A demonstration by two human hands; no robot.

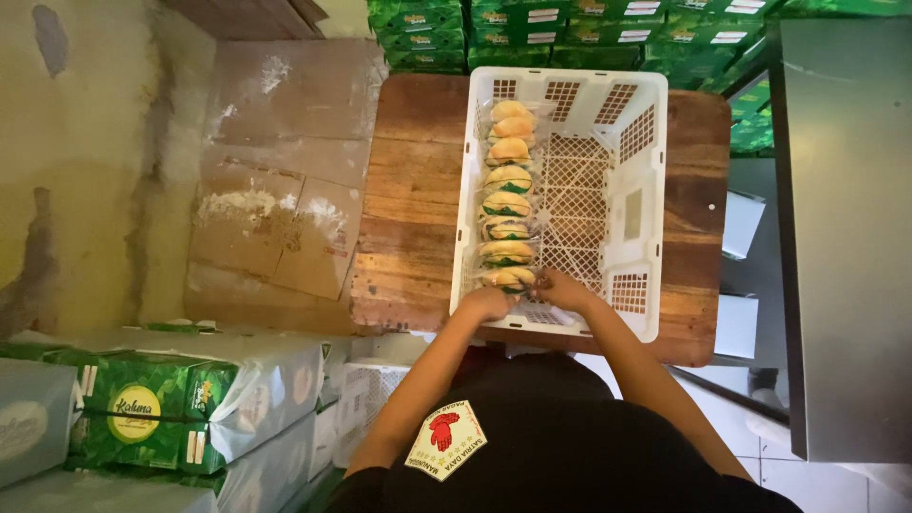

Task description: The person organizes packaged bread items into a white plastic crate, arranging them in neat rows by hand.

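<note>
Both hands meet at the near end of the white crate (pixel 635 218) on the wooden table (pixel 408 190). The left hand (pixel 487 302) and right hand (pixel 562 289) pinch the nearest wrapped bun (pixel 509 277), so the row of buns (pixel 508 180) stands tight along the left wall.

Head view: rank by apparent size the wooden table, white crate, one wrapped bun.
1. wooden table
2. white crate, sitting on the table
3. wrapped bun, one of a row inside the crate; clearly smallest
</note>
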